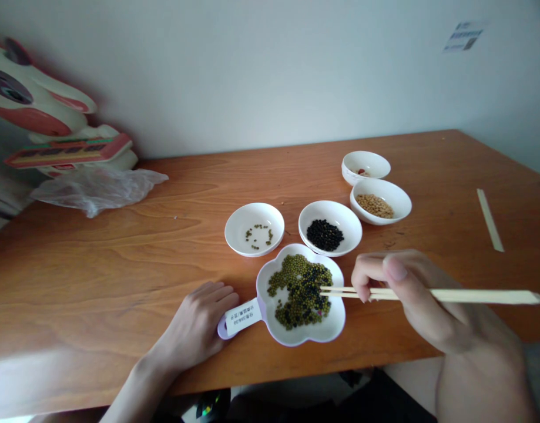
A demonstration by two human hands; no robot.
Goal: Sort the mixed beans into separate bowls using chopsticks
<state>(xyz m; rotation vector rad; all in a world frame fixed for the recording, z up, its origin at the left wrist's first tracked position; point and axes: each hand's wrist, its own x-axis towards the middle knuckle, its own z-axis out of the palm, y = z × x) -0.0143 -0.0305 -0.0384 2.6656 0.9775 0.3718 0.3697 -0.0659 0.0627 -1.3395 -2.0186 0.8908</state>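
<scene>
A pair of light wooden chopsticks (457,295) is held in my right hand (422,299), fingers closed around them. Their tips reach into a white, flower-shaped dish (335,329) with a lilac rim and a labelled handle (243,317). Green beans (291,270) mixed with black beans (311,282) lie in this dish; whether the tips pinch a bean, I cannot tell. My left hand (203,320) rests on the table beside the handle's end, fingers lying together and loosely bent. Behind the dish, one white bowl (234,232) has a few green beans, another bowl (353,226) a heap of black beans.
A bowl of tan beans (374,205) stands at the back right, before a bowl (366,161) with some reddish bits. A flat wooden strip (490,220) lies far right. A plastic bag (106,191) and a toy keyboard (71,153) with an animal figure are at the left.
</scene>
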